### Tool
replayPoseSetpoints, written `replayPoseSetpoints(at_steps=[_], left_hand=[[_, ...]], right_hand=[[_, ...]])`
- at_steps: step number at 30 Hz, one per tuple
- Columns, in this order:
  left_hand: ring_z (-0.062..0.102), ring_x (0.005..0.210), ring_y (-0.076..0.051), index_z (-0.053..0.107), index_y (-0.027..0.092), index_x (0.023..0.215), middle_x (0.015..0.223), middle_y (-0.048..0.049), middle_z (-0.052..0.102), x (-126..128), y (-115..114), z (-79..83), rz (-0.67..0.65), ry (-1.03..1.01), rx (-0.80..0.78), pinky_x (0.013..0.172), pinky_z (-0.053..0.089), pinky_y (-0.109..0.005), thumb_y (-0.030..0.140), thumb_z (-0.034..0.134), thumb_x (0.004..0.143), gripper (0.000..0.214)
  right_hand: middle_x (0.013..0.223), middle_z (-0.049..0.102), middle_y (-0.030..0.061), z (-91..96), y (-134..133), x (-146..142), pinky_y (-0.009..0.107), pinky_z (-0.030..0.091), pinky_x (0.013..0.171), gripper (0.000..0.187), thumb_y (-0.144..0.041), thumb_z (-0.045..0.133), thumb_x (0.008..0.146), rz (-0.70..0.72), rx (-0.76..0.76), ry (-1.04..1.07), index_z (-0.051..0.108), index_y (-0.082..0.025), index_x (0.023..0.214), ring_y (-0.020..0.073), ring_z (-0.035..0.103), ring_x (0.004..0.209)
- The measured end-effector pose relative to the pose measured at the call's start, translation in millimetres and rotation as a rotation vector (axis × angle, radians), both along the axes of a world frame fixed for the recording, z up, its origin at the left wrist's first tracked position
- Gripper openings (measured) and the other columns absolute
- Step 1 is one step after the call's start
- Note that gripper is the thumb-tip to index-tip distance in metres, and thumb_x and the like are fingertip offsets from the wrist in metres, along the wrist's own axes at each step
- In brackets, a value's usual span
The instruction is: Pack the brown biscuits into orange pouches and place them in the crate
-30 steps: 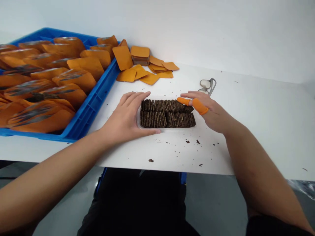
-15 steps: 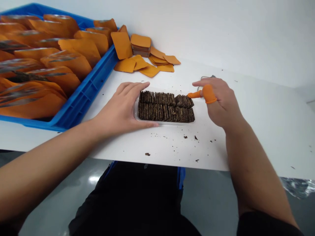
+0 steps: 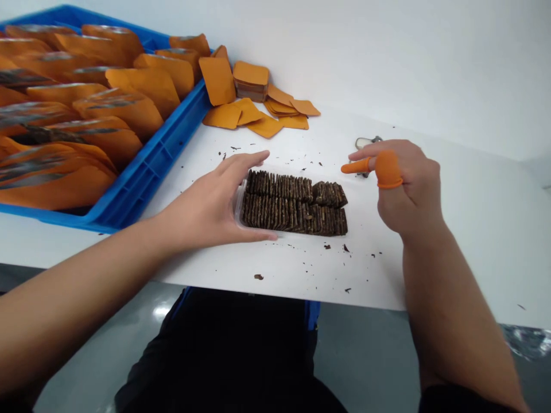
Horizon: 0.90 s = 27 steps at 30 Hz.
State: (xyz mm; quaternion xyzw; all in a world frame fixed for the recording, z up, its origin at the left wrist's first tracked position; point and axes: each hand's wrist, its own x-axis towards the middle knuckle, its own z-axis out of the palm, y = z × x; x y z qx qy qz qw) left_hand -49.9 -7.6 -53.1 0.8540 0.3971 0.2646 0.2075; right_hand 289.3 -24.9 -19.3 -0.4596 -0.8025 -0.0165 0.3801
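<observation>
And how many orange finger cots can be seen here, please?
2. One orange finger cot covers the thumb of the right hand; the second finger cot covers its index finger. Some fingers of that hand are hidden, so more are possible.

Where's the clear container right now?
In the head view, the clear container sits mid-picture on the white table, its left end cupped by the left hand.

White wall [image 3: 387, 69] behind white table [image 3: 482, 229]; shiny grey floor [image 3: 365, 355].
</observation>
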Motion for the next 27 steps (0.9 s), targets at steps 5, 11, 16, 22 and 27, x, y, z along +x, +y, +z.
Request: replayPoseSetpoints(at_steps=[5, 11, 16, 22, 27], left_hand=[[0.052, 0.151, -0.038, 0.044, 0.02, 0.164, 0.159, -0.0188, 0.053, 1.2, -0.5, -6.7, -0.115, -0.07, 0.082, 0.125, 0.055, -0.057, 0.08, 0.087, 0.071, 0.118], [0.059, 0.147, -0.042, 0.046, 0.019, 0.162, 0.161, -0.0212, 0.054, 7.8, -2.8, -6.4, -0.079, -0.056, 0.0, 0.128, 0.051, -0.059, 0.086, 0.087, 0.066, 0.124], [0.038, 0.166, -0.043, 0.032, 0.03, 0.172, 0.184, -0.0141, 0.025, 0.9, -5.7, -1.6, -0.119, -0.007, -0.061, 0.137, 0.04, -0.059, 0.092, 0.082, 0.067, 0.132], [0.035, 0.169, -0.035, 0.029, 0.028, 0.172, 0.182, -0.0161, 0.028, -11.5, 3.2, 14.9, -0.194, -0.283, -0.04, 0.138, 0.039, -0.055, 0.096, 0.053, 0.088, 0.11], [0.062, 0.146, -0.03, 0.046, 0.018, 0.161, 0.159, -0.0144, 0.059, 28.5, 35.8, 49.0, 0.153, -0.267, 0.216, 0.126, 0.05, -0.051, 0.059, 0.054, 0.107, 0.068]], right_hand=[[0.114, 0.083, 0.0011, 0.7, -0.2, -2.5, 0.055, 0.058, 0.109, 0.042, -0.043, 0.042, 0.114, 0.011, -0.027, -0.039, 0.083, -0.037, 0.107, 0.0285, 0.074, 0.117], [0.119, 0.084, 0.0044, -1.2, 1.4, -6.1, 0.054, 0.06, 0.103, 0.035, -0.039, 0.049, 0.113, 0.001, 0.026, -0.076, 0.082, -0.029, 0.118, 0.029, 0.077, 0.116], [0.124, 0.083, 0.0066, -1.5, 2.6, -3.3, 0.059, 0.059, 0.106, 0.03, -0.042, 0.054, 0.111, -0.067, 0.047, -0.124, 0.08, -0.03, 0.119, 0.0332, 0.076, 0.12], [0.127, 0.082, 0.0071, -4.5, 5.0, 0.2, 0.055, 0.061, 0.101, 0.032, -0.046, 0.055, 0.11, -0.175, 0.031, -0.095, 0.079, -0.027, 0.12, 0.0324, 0.075, 0.123], [0.121, 0.084, 0.0063, -10.0, 10.1, 0.7, 0.053, 0.061, 0.093, 0.035, -0.049, 0.053, 0.109, -0.223, 0.02, -0.127, 0.08, -0.027, 0.112, 0.0323, 0.075, 0.117]])
